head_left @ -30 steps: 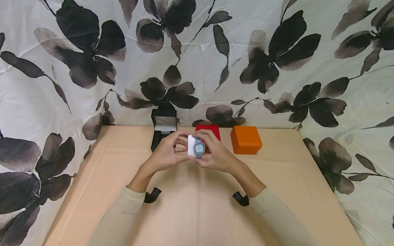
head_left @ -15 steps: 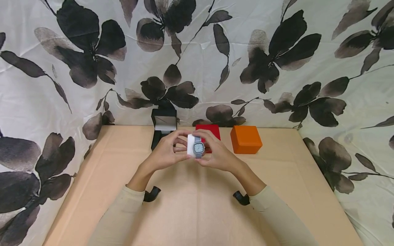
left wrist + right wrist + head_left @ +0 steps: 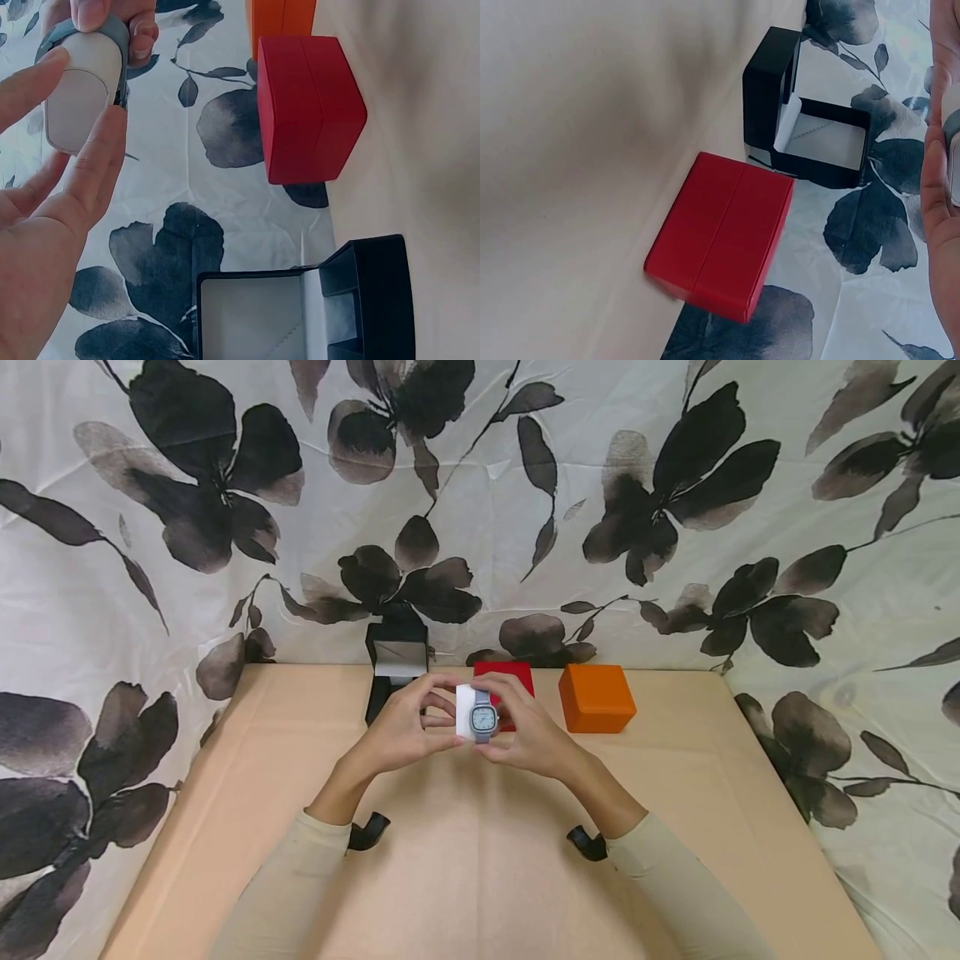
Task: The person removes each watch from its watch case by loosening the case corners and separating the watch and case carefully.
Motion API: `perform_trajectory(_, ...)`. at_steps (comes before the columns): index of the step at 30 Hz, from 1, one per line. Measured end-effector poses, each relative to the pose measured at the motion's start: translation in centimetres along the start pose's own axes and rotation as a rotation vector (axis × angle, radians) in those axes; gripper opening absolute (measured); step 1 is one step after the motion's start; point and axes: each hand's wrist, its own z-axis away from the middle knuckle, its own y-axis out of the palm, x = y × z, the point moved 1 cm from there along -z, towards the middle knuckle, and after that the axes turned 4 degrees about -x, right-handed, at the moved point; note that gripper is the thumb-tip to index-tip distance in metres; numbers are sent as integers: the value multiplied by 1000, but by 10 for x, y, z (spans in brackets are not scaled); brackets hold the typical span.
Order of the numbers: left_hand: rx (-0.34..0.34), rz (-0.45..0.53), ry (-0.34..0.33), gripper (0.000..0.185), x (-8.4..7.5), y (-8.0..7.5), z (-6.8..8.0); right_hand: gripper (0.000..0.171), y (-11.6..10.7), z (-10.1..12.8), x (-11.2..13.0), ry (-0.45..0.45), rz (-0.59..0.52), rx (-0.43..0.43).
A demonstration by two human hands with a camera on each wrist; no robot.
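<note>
A square-faced wristwatch (image 3: 483, 718) with a blue-grey strap is wrapped around a white watch cushion (image 3: 464, 714), held up over the table's far part. From the left, my left hand (image 3: 399, 728) pinches the cushion's bare end between thumb and fingers. My right hand (image 3: 534, 733) grips the watch side, fingers at the top and thumb below. In the left wrist view, the cushion's rounded end (image 3: 77, 112) faces the camera, with the strap (image 3: 114, 36) curving around behind it. The right wrist view catches only part of the right hand (image 3: 943, 225) at its edge.
Behind the left hand, a black watch box (image 3: 379, 696) stands open, its pale lining showing. A closed red box (image 3: 504, 672) is partly hidden behind the right hand. To its right sits a closed orange box (image 3: 597, 699). Floral cloth (image 3: 495, 527) hangs behind the table (image 3: 480, 877).
</note>
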Motion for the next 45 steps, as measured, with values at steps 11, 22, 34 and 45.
perform_trajectory(11, 23, -35, 21, 73, -1, -2, 2, 91, 0, 1, -1, 7, 33, 25)
perform_trajectory(22, 78, -61, 31, 71, -4, -7, 2, 87, -4, 2, 0, 7, -24, 67)
perform_trajectory(34, 45, -57, 27, 73, -3, -9, 1, 80, -10, 0, -3, 0, -55, 4)
perform_trajectory(45, -7, -100, 33, 74, 0, -11, 1, 71, -9, -9, -4, -40, -85, -55)
